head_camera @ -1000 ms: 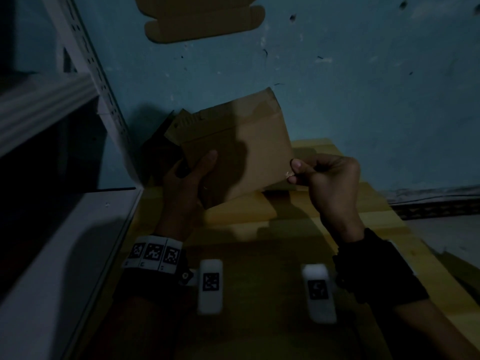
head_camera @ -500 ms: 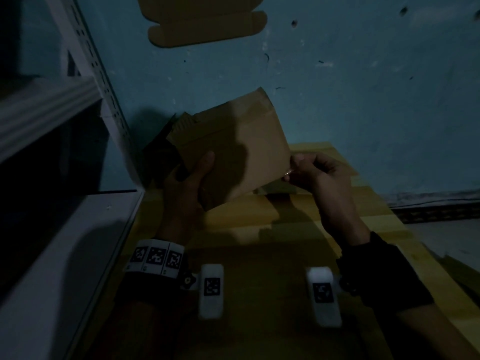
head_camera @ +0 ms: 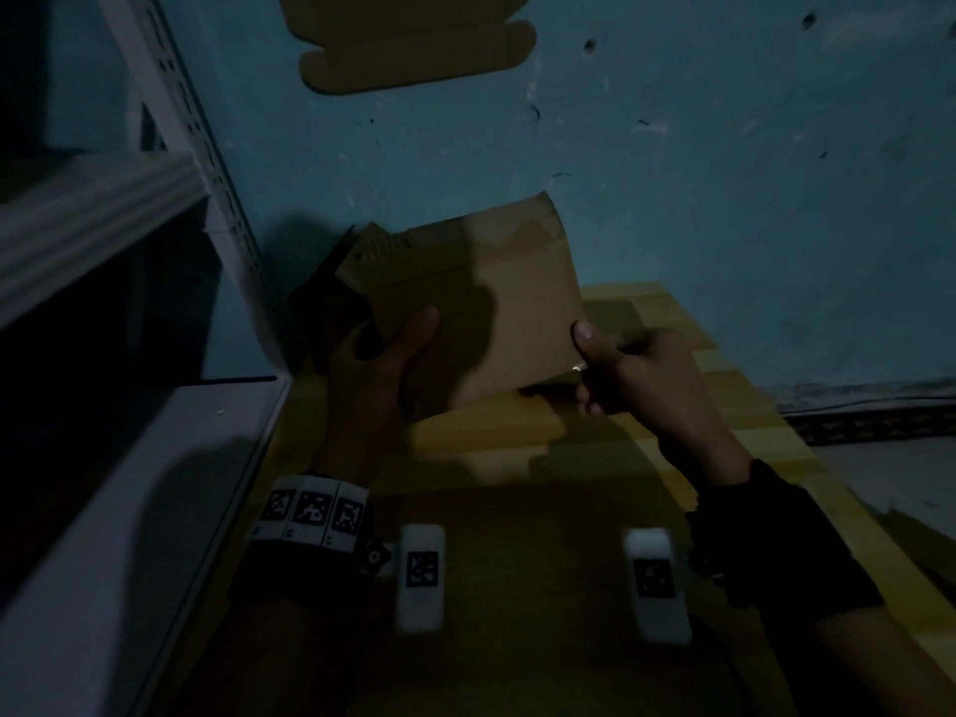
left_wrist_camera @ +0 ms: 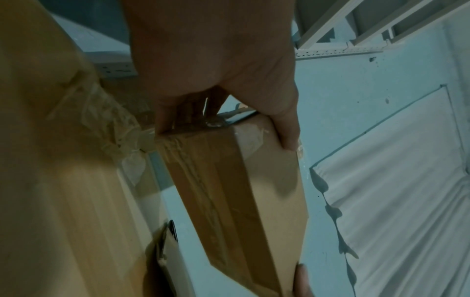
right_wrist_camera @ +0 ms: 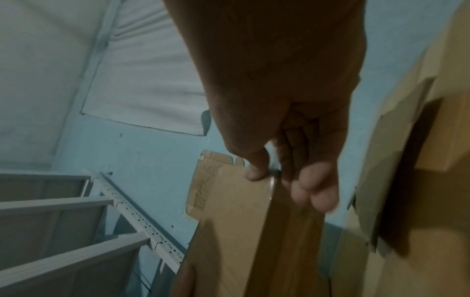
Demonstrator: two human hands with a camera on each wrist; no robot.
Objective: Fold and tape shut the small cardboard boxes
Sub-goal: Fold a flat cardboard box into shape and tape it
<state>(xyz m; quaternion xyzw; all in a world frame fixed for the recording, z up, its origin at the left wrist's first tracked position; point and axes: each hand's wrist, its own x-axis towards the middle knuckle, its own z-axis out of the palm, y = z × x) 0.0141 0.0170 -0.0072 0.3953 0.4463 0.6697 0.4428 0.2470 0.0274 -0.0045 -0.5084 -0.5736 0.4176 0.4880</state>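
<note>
A small brown cardboard box (head_camera: 496, 313) is held tilted above the yellow wooden table (head_camera: 517, 458). My left hand (head_camera: 388, 354) grips its lower left corner, thumb on the broad face and fingers behind. In the left wrist view, clear tape runs along the narrow side of the box (left_wrist_camera: 229, 191), with the left hand (left_wrist_camera: 223, 128) clamped over its end. My right hand (head_camera: 595, 364) pinches the lower right corner. In the right wrist view its thumb (right_wrist_camera: 257, 170) presses the face of the box (right_wrist_camera: 229, 231) beside a shiny tape edge, with the fingers (right_wrist_camera: 312, 193) curled on the narrow side.
A white metal shelf rack (head_camera: 103, 225) stands close on the left. A flat box blank (head_camera: 414, 49) lies against the blue surface beyond. More cardboard (head_camera: 320, 302) sits behind the box, and another box (right_wrist_camera: 406, 160) lies to the right. Crumpled clear tape (left_wrist_camera: 114, 124) lies on the table.
My right hand has slid down the box's right edge to its lower corner, and the thumb now lies on the face. The box and left hand have barely moved.
</note>
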